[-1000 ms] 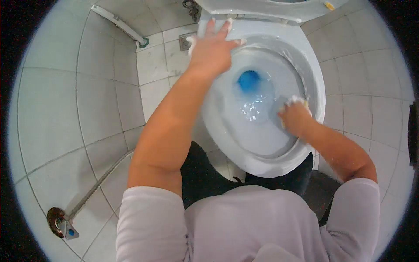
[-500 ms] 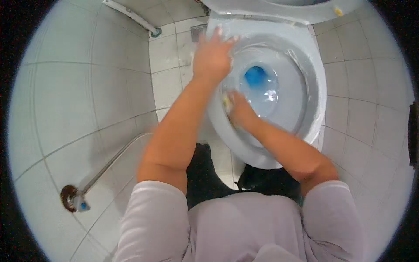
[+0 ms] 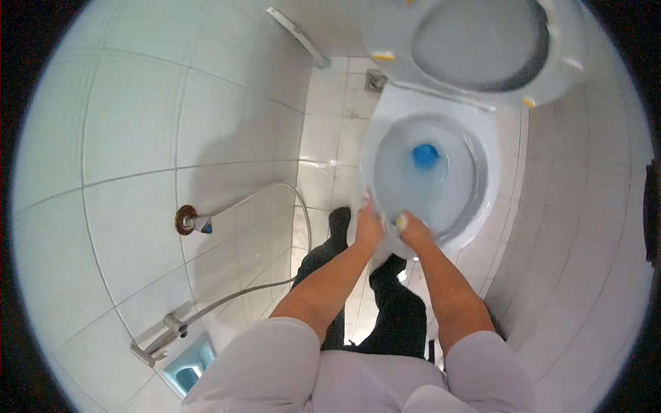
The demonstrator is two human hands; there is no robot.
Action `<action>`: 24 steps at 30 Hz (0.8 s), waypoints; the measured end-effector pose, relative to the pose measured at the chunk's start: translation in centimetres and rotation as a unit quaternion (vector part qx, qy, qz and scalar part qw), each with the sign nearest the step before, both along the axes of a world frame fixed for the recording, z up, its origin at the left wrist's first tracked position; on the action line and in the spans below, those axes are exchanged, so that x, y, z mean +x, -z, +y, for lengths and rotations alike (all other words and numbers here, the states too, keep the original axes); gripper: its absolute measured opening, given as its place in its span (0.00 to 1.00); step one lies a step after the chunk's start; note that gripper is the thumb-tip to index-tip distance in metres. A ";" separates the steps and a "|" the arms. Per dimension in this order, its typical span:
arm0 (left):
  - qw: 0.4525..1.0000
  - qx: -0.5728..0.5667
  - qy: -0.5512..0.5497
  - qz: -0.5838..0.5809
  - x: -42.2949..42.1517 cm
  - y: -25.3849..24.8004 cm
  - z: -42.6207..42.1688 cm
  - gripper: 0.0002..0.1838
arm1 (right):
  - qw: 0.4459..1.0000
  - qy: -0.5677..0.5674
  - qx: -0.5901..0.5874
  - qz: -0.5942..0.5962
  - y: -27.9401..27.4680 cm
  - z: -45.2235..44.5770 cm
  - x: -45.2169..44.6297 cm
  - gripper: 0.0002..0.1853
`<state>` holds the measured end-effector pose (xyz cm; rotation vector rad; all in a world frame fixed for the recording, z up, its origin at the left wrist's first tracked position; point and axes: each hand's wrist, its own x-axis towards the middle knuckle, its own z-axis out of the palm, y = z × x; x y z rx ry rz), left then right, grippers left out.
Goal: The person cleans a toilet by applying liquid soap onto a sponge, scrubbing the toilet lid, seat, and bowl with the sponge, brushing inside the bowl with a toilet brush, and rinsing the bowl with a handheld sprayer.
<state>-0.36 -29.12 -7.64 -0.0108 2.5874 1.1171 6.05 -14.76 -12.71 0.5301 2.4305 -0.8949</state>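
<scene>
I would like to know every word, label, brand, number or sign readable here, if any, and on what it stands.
No readable text: none on the toilet, the raised seat or the wall tiles.
The wall valve bears a small blue mark, too small to tell if it is a sign.
</scene>
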 end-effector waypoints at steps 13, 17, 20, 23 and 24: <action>0.992 0.111 0.028 -0.061 -21.6 -4.8 -4.3 0.16 | 0.993 0.083 -0.069 0.048 -10.2 -6.6 -15.6 0.31; 0.991 -0.014 0.127 -0.050 -27.8 -4.0 -5.9 0.16 | 0.985 0.001 0.074 0.158 -7.4 -6.8 -16.7 0.30; 0.978 -0.077 0.185 -0.058 -28.3 -1.9 -6.0 0.17 | 0.892 0.426 -0.125 0.084 -3.3 -7.2 -13.9 0.27; 0.925 -0.159 0.328 -0.105 -25.3 -1.8 -4.0 0.20 | 0.952 0.264 -0.001 -0.155 -7.6 -7.3 -8.3 0.20; 0.921 -0.121 0.352 -0.110 -23.5 -1.1 -3.2 0.21 | 0.952 0.261 -0.002 -0.158 -6.8 -7.3 -8.0 0.20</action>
